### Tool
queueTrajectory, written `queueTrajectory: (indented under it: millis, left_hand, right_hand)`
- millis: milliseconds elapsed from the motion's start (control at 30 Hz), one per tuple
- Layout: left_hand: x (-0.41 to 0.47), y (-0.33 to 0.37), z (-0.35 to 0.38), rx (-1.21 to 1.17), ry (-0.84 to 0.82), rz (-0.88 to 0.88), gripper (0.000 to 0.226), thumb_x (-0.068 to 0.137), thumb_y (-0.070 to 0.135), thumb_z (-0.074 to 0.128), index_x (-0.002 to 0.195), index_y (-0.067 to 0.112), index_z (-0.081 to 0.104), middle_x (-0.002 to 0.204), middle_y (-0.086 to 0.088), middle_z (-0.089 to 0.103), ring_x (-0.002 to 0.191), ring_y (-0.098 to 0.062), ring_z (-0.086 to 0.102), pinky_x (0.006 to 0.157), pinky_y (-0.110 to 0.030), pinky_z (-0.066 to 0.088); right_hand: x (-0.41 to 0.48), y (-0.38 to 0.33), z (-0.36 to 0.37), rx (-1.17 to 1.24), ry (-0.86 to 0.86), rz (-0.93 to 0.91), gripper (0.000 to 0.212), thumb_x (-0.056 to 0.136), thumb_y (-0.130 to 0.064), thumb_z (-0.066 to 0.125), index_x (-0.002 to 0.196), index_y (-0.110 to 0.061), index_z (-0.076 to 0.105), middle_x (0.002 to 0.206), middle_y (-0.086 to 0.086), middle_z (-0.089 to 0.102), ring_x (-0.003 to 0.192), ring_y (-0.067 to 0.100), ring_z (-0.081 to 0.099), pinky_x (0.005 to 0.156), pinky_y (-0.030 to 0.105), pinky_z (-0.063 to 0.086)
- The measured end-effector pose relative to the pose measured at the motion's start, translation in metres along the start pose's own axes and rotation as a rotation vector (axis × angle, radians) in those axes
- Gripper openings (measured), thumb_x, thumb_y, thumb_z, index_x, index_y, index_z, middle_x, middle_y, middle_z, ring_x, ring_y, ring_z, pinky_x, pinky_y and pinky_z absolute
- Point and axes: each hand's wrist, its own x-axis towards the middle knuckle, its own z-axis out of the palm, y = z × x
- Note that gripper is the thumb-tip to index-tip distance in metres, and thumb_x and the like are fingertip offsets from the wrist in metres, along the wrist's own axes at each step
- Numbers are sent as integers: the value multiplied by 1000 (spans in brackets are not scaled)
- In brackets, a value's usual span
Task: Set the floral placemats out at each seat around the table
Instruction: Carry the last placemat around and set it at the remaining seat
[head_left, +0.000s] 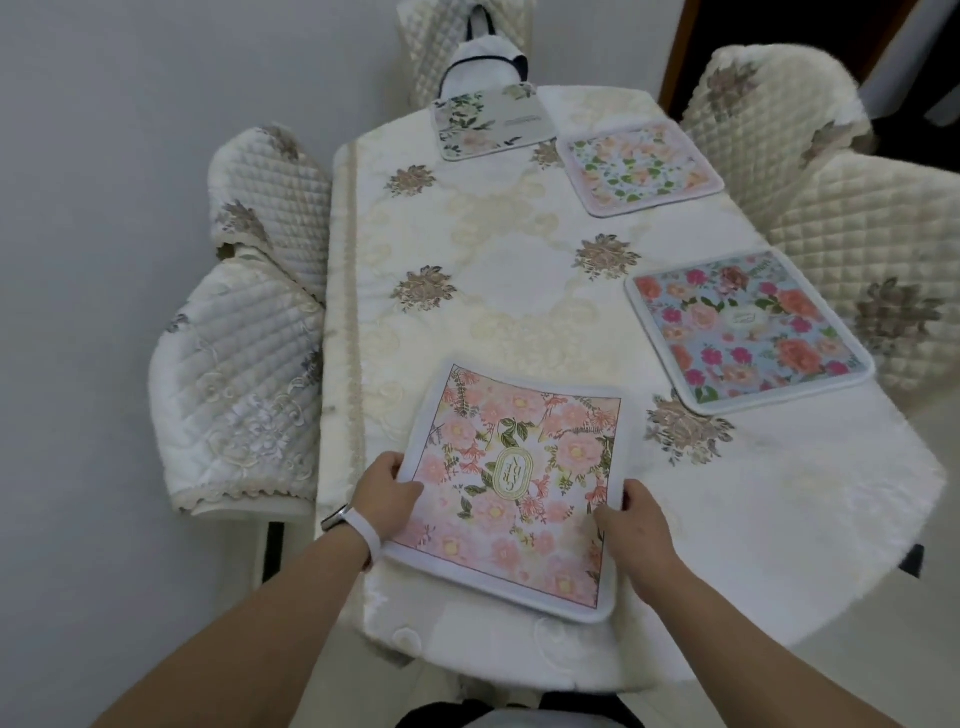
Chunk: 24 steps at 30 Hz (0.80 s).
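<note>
A pink floral placemat lies at the near end of the table, its far edge slightly lifted. My left hand grips its left edge, thumb on top. My right hand grips its right edge. A blue placemat with red and pink flowers lies at the right side. A pale pink and green placemat lies further back on the right. A grey-green floral placemat lies at the far end.
A cream embroidered tablecloth covers the table. Quilted chairs stand around it: two on the left, two on the right, one at the far end with a dark-handled bag on it.
</note>
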Motion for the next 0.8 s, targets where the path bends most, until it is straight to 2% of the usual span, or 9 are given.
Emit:
queueTrajectory:
  millis: [100,200,367,467,567,633,733,800]
  left_hand:
    - [-18,-4,-18,-55,70,-26,20,86,6,61,104,14,57,95,-4,66,79,-22,63,63,-30,50]
    - [-37,-7,-43,-121,167,-67,18,86,5,60,102,14,58,94,-5,67,78,-22,66,61,-32,53]
    - [-68,-26,-88,-235,340,-135,19,85,1,60,97,14,57,95,-9,69,81,-30,69,73,-48,59]
    - [-91,-43,-109,-290,426,-171,20,86,0,59,98,15,57,94,-5,68,80,-24,68,72,-42,58]
    - [-109,-65,-126,-329,468,-208,19,85,5,61,101,15,57,98,-5,68,83,-24,68,76,-46,58]
    - [-117,-79,-137,-365,508,-217,16,85,4,60,96,16,56,97,-6,68,83,-24,68,74,-45,58]
    - [-126,-98,-157,-458,545,-192,16,88,0,58,96,15,56,97,-5,67,82,-23,67,68,-38,56]
    - [-129,-115,-174,-501,548,-171,16,89,1,58,100,13,56,99,-6,67,84,-24,67,68,-38,56]
  right_hand:
    - [6,-15,12,-21,-58,-61,11,89,-6,56,94,-17,55,86,7,63,68,21,58,56,29,42]
    - [7,-34,33,-45,-139,-98,13,88,-5,55,94,-17,55,88,8,64,71,21,59,56,30,43]
    - [-2,-68,78,-83,-296,-183,15,89,-4,53,93,-18,55,88,7,64,71,20,61,56,29,44]
    - [-12,-86,104,-124,-370,-252,13,89,-5,54,90,-18,55,83,6,63,67,19,58,55,27,42]
    - [-25,-102,128,-168,-412,-294,10,89,-7,55,92,-17,57,84,7,64,67,20,59,56,29,44]
    - [-35,-111,143,-193,-437,-325,10,88,-7,55,92,-16,57,85,9,64,66,20,58,55,30,45]
    - [-49,-122,167,-252,-424,-383,10,86,-13,57,91,-22,57,85,5,66,72,22,61,61,34,49]
    - [-61,-129,186,-267,-417,-411,11,86,-13,57,89,-24,57,83,2,65,72,23,62,62,35,50]
